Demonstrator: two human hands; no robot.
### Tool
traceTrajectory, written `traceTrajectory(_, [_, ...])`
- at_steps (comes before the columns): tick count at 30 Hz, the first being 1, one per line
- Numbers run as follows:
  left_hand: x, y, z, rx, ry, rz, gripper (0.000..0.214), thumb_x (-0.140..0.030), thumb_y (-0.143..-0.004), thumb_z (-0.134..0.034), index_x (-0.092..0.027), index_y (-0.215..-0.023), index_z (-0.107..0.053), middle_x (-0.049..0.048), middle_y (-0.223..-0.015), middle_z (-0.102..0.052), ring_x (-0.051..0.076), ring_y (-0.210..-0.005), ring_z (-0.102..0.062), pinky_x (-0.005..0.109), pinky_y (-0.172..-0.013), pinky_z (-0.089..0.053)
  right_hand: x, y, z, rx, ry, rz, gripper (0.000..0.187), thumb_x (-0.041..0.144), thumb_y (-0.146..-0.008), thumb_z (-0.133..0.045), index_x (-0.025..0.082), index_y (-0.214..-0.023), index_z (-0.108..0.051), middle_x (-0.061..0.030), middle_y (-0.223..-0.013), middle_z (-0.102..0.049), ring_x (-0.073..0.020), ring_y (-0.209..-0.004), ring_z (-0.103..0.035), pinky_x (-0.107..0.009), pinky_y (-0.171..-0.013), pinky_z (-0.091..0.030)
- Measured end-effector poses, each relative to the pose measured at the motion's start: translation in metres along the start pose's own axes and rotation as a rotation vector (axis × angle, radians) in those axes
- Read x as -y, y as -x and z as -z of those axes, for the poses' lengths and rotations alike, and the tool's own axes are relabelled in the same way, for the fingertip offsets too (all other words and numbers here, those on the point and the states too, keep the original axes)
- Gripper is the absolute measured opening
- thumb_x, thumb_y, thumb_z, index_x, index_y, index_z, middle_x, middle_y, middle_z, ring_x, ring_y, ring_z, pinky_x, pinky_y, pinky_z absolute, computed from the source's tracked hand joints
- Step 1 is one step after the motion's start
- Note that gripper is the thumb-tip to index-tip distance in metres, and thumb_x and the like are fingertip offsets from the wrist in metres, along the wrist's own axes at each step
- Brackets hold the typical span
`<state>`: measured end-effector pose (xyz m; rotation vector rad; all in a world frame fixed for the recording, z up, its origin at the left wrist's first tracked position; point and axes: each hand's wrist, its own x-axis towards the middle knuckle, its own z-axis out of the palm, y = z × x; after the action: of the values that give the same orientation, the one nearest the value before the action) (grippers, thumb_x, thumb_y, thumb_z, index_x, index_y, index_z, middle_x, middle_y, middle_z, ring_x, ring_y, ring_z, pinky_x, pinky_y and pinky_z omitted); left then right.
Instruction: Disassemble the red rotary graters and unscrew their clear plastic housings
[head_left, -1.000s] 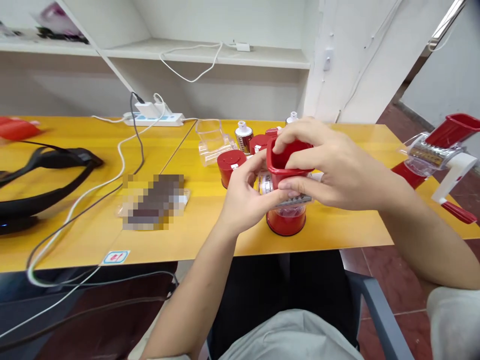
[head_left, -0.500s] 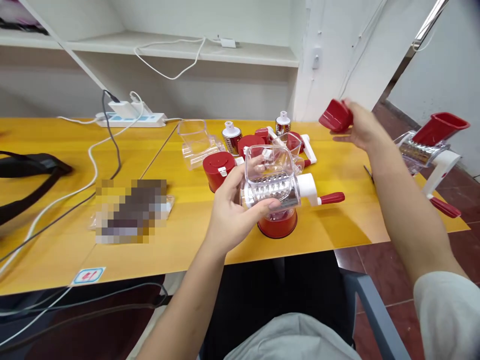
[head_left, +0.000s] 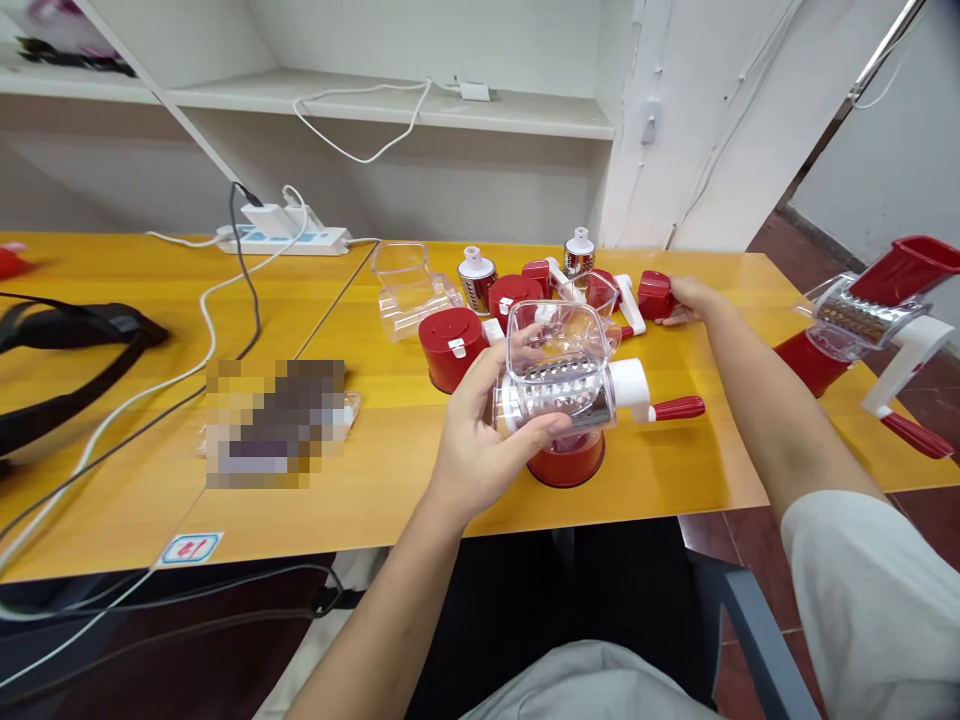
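Note:
My left hand (head_left: 480, 440) is wrapped around the clear body of a rotary drum grater (head_left: 564, 385). A metal drum with holes shows inside, and a white crank with a red handle (head_left: 679, 408) points right. Beneath it sits the grater's red round base (head_left: 568, 460) on the table. Far out at the right, my right hand (head_left: 691, 300) has its fingers on a red food pusher (head_left: 655, 294), low at the tabletop. The fingertips behind the pusher are partly hidden. Just left of it lies a white crank arm (head_left: 628, 306).
Behind the grater stand red bases (head_left: 452, 348), metal drums (head_left: 477, 280) and a clear housing (head_left: 411, 290). A second, assembled grater (head_left: 870, 310) stands at the right. Cables, a power strip (head_left: 285, 240), a black strap (head_left: 82, 325) and a blurred dark item (head_left: 277, 420) lie left.
My right hand has lowered the red food pusher from the air to the tabletop at the back right. My left hand keeps its hold on the grater. The view has shifted slightly.

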<state>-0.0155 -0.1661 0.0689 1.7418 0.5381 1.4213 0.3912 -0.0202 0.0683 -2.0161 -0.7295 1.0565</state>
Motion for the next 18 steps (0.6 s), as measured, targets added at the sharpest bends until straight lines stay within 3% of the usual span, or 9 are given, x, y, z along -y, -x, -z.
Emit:
traceTrajectory(7, [0.028, -0.01, -0.006, -0.149, 0.014, -0.159, 0.087, -0.069, -0.075, -0.103, -0.028, -0.14, -0.061, 0.0072, -0.124, -0.076, 0.025, -0.114, -0.078, 0.037, -0.101, -0.064, -0.012, 0.001, 0.0, -0.197, 0.043, 0.091, 0.046, 0.045, -0.111, -0.076, 0.016, -0.147, -0.068, -0.0136, -0.144, -0.07, -0.0277, -0.126, -0.074, -0.05, -0.106, -0.068])
traceTrajectory(12, [0.038, -0.003, -0.009, -0.415, 0.014, -0.14, 0.092, -0.071, -0.057, -0.111, -0.026, -0.115, -0.056, 0.0035, -0.117, -0.068, 0.019, -0.109, -0.072, 0.03, -0.099, -0.059, -0.018, 0.038, 0.007, -0.206, -0.017, 0.28, 0.046, 0.045, -0.111, -0.076, 0.017, -0.147, -0.068, -0.0135, -0.145, -0.07, -0.0277, -0.126, -0.073, -0.05, -0.106, -0.067])
traceTrajectory(15, [0.03, 0.014, -0.01, -0.445, 0.021, 0.012, 0.07, -0.066, -0.069, -0.107, -0.022, -0.098, -0.061, -0.0013, -0.094, -0.066, 0.012, -0.081, -0.064, 0.022, -0.076, -0.053, -0.038, 0.087, 0.011, -0.056, -0.063, 0.471, 0.048, 0.057, -0.117, -0.062, 0.016, -0.142, -0.068, -0.0136, -0.14, -0.071, -0.0251, -0.122, -0.073, -0.044, -0.102, -0.067])
traceTrajectory(17, [0.023, 0.021, -0.009, -0.366, -0.009, 0.092, 0.056, -0.065, -0.081, -0.1, -0.019, -0.084, -0.066, -0.0019, -0.076, -0.063, 0.011, -0.068, -0.058, 0.021, -0.066, -0.048, -0.057, 0.125, 0.011, 0.207, -0.062, 0.564, 0.063, 0.074, -0.116, -0.049, 0.017, -0.129, -0.073, -0.0137, -0.129, -0.074, -0.0226, -0.118, -0.074, -0.036, -0.099, -0.066])
traceTrajectory(18, [0.02, 0.022, -0.008, -0.328, -0.032, 0.104, 0.056, -0.065, -0.085, -0.097, -0.018, -0.075, -0.067, -0.0017, -0.069, -0.061, 0.011, -0.064, -0.054, 0.022, -0.063, -0.045, -0.066, 0.142, 0.009, 0.381, -0.046, 0.581, 0.069, 0.082, -0.109, -0.058, 0.017, -0.123, -0.075, -0.0135, -0.121, -0.077, -0.0237, -0.115, -0.075, -0.036, -0.097, -0.066])
